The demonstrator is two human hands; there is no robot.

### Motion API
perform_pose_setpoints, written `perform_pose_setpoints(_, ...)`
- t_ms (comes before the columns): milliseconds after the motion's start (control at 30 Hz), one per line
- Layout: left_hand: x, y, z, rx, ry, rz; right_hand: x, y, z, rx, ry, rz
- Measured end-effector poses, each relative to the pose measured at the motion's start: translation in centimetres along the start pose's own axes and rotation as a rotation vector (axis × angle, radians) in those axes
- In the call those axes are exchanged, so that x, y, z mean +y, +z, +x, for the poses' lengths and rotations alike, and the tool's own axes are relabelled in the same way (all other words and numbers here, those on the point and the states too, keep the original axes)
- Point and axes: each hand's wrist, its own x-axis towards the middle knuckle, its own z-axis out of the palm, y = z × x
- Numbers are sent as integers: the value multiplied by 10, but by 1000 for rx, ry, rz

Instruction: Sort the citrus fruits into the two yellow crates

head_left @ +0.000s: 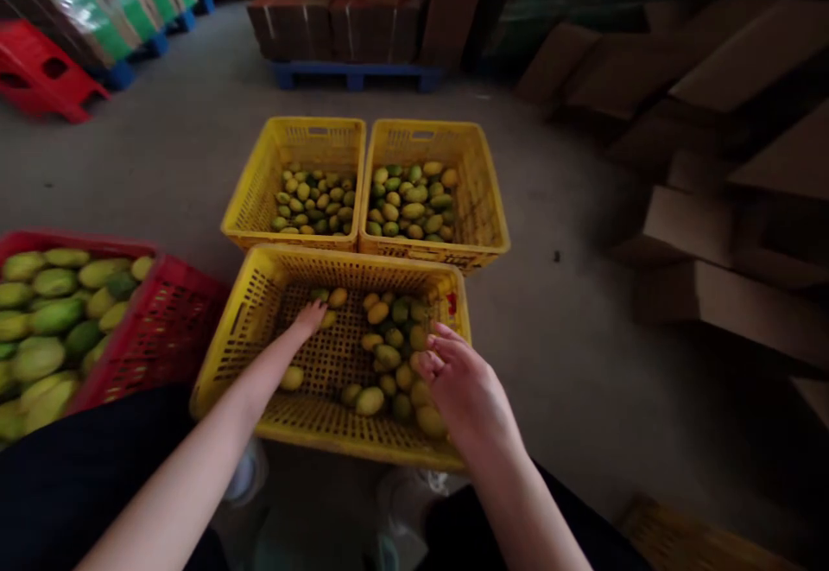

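My left hand reaches into the near yellow crate, its fingers stretched out beside a few mango-like fruits. A yellow fruit lies just past the fingertips, and another sits alone nearer the crate's left side. Over the right side of that crate is my right hand, slightly curled, its fingers apart and nothing visible in them. Below and beside it, a heap of green and yellow fruits covers the right part of the crate floor. Whether the left fingertips touch a fruit is hard to make out.
Two more yellow crates with small fruits adjoin the far side. At left is a red crate of larger green fruits. A red stool, a blue pallet of boxes and loose cardboard boxes stand around.
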Motion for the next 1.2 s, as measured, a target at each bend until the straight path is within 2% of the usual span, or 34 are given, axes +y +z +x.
perform_pose_setpoints(100,0,-6,25,17,-44,43,-10,-10,5,47,6,-15)
perform_pose_setpoints(233,-5,-8,35,52,-142,78,-15,-16,7,58,30,-15)
perform_pose_setpoints(433,-15,-8,18,23,-225,26,-16,-11,6,25,40,-23)
perform_pose_setpoints(533,-19,-17,-3,-11,-190,-42,-10,-9,2,-38,63,-58)
perform_pose_setpoints(633,-15,-47,-38,-40,-69,-131,6,-7,0,-75,81,-133)
perform_pose_setpoints(700,-2,-80,-70,-55,53,-221,18,-4,0,-10,93,-181)
perform_pose_setpoints(767,19,-119,-104,-139,306,-467,29,2,-1,58,135,-205)
perform_pose_setpoints(800,29,-139,-121,-184,425,-573,32,6,-3,49,177,-202)
perform_pose_setpoints(867,46,-172,-147,-184,574,-717,32,13,-10,-82,288,-178)
perform_pose_setpoints(933,51,-187,-156,-126,612,-802,26,18,-23,-247,343,-162)
perform_pose_setpoints(967,49,-187,-154,-87,596,-816,21,19,-29,-300,330,-158)
perform_pose_setpoints(1033,39,-168,-142,-12,487,-780,10,18,-41,-329,255,-145)
perform_pose_setpoints(1100,30,-132,-127,17,282,-690,0,13,-47,-307,183,-103)
perform_pose_setpoints(1133,28,-111,-122,-39,191,-655,-4,10,-48,-289,161,-77)
perform_pose_setpoints(1200,32,-73,-118,-80,128,-680,-9,4,-45,-245,132,-28)
